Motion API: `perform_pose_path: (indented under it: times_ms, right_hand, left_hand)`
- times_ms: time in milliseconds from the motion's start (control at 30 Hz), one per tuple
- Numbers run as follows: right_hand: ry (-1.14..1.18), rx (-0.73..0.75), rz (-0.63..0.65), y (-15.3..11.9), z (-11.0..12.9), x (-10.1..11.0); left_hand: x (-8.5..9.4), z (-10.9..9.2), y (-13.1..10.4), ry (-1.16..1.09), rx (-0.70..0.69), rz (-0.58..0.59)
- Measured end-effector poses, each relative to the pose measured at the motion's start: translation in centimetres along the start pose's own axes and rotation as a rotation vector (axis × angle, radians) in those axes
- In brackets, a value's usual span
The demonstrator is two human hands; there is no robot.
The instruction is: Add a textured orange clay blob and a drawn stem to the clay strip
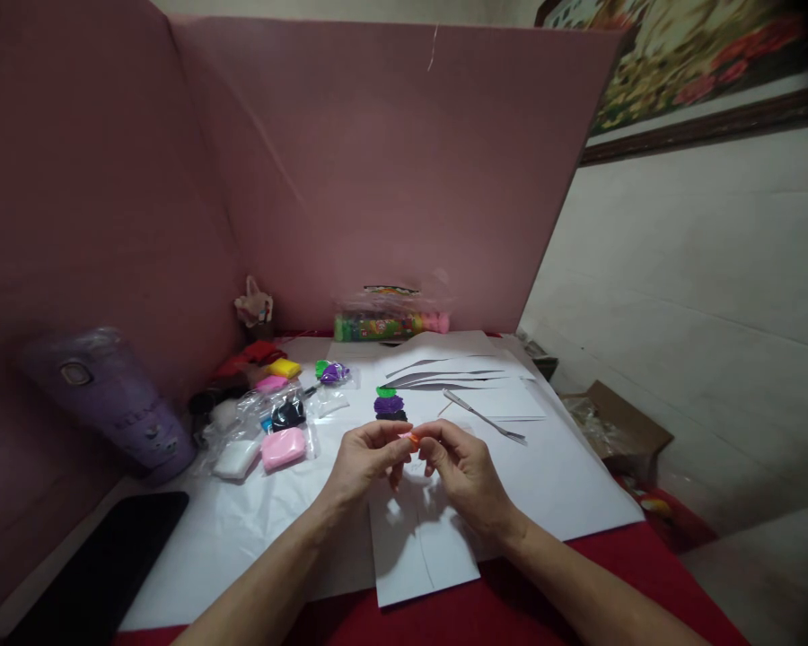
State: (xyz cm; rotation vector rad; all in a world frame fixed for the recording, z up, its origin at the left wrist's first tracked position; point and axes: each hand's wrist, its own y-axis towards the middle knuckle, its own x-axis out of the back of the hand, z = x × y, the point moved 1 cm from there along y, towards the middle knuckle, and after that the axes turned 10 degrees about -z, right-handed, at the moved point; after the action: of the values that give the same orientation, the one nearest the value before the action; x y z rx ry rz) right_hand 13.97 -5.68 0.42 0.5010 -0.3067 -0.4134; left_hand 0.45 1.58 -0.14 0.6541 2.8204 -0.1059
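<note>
Between the fingertips of both hands sits a small piece of orange modelling clay point(414, 439). My left hand point(372, 453) pinches it from the left, and my right hand point(459, 462) pinches it from the right. Below them lies a folded white sheet of paper point(421, 547) with faint lines on it. Just beyond my fingers, flattened pieces of green clay point(386, 392), purple clay point(389, 405) and black clay point(391, 416) form a column, its lower end hidden by my hands. A thin metal tool point(485, 417) rests to the right, beside a small wooden stick point(445, 407).
Bagged clay blocks, among them a pink block point(284, 448), crowd the left side. Further left stand a purple tumbler point(118, 404) and a dark phone-like slab point(101, 570). Cut paper point(444, 372) and a colourful package point(390, 325) lie at the back, before a pink partition point(377, 170).
</note>
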Motion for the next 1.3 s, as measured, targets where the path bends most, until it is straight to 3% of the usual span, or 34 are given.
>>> perform_pose_path:
  times_ms: [100,200,367,500,667,900,1033,1167,1300]
  right_hand:
    - [-0.079,0.127,0.024,0.0,0.2,0.0]
    - [-0.12,0.161,-0.01,0.1,0.4,0.1]
    - [0.001,0.033,-0.019,0.1,0.2,0.0]
    - [0.021,-0.101,-0.118,0.3,-0.5,0.0]
    - [0.04,-0.126,-0.112,0.4,-0.7,0.0]
    - [-0.016,0.042,0.022,-0.1,0.0,0.2]
    - [-0.054,0.146,0.005,-0.4,0.3,0.1]
    - [-0.153,0.189,-0.027,-0.4,0.6,-0.1]
    - [-0.202,0.087,-0.057,-0.2,0.7,-0.1]
  left_hand:
    - [0.0,-0.1,-0.2,0.052,0.002,0.03]
    - [-0.2,-0.4,-0.4,0.02,-0.001,0.024]
    - [-0.6,-0.6,-0.5,-0.002,-0.011,-0.048]
    - [-0.7,-0.6,-0.5,-0.016,-0.014,-0.139]
    - [-0.3,-0.3,-0.3,-0.031,-0.037,-0.06]
    - [-0.2,-0.4,-0.1,0.047,-0.034,-0.004]
    - [-0.2,-0.4,-0.1,0.066,-0.059,-0.012]
    - [-0.2,0.2,-0.3,0.215,-0.187,-0.086]
    - [-0.5,0.4,-1.0,0.415,-0.414,-0.103]
